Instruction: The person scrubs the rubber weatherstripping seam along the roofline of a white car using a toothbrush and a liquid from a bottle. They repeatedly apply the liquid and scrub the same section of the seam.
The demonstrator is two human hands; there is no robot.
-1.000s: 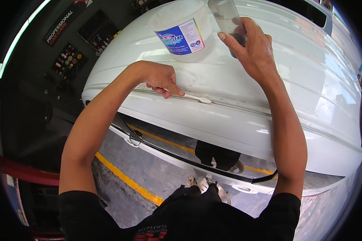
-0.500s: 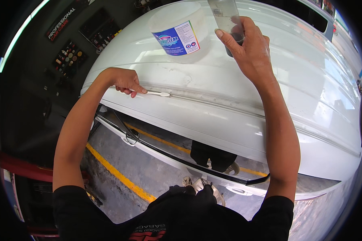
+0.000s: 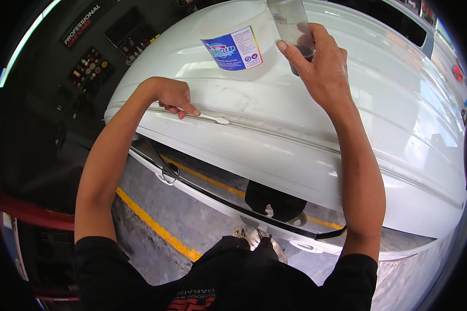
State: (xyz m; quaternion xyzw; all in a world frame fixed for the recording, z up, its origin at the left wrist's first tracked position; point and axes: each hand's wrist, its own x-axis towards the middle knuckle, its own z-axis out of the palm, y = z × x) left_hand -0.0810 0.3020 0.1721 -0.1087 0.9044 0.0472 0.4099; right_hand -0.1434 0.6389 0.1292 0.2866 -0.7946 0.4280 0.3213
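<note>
Farther left along the groove [image 3: 306, 142] than a second ago, the small white brush [image 3: 222, 121] now rests on the car roof [image 3: 394, 103]. The left hand [image 3: 175, 97] pinches its handle. Grey marks [image 3: 272, 126] show there, so the groove looks only partly clean. The right hand [image 3: 324, 67] grips a clear bottle [image 3: 289, 27], maybe with cloudy water inside. What the white tub [image 3: 231, 51] beside it holds, I can't tell.

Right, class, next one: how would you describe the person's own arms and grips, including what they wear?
Both arms are bare below short black sleeves; no watch shows. The left grip and right grip are ungloved hands, no rings visible. The black shirt has red and pale printing on its front.
</note>
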